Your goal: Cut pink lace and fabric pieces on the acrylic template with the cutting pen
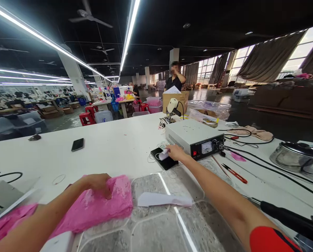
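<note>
My left hand lies on a folded bundle of pink lace fabric, its fingers curled into the cloth. My right hand reaches forward and pinches a small white paper piece above a black phone. A thin white string loops near that paper; whether it is attached, I cannot tell. A folded white paper strip lies on the clear plastic sheet between my arms. Just beyond my right hand stands a grey electrical box with a dial and a red switch.
A second phone lies on the white table. To the right are orange-handled snips, black cables, a black-handled tool and a glass-sided pot. A person stands behind a cardboard box across the table.
</note>
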Demonstrator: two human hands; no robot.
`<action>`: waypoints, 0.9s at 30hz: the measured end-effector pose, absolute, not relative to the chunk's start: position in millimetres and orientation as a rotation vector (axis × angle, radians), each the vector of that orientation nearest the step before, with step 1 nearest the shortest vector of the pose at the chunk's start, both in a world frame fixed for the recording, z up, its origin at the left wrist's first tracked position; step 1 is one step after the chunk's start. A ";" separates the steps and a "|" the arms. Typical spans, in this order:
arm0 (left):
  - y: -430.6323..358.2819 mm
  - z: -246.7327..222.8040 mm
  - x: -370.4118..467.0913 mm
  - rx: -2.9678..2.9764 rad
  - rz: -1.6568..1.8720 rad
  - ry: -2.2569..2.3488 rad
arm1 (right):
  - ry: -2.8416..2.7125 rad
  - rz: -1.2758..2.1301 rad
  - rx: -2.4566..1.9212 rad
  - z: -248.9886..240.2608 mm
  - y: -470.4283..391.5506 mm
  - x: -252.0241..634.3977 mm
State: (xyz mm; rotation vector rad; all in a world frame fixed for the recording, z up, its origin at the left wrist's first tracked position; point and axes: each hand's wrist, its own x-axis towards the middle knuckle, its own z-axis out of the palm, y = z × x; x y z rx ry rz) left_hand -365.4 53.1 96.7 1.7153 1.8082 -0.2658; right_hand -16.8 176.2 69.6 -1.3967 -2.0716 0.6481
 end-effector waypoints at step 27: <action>23.4 132.0 -366.5 1.158 0.346 1.372 | -0.889 1.692 -0.856 18.4 3.5 93.4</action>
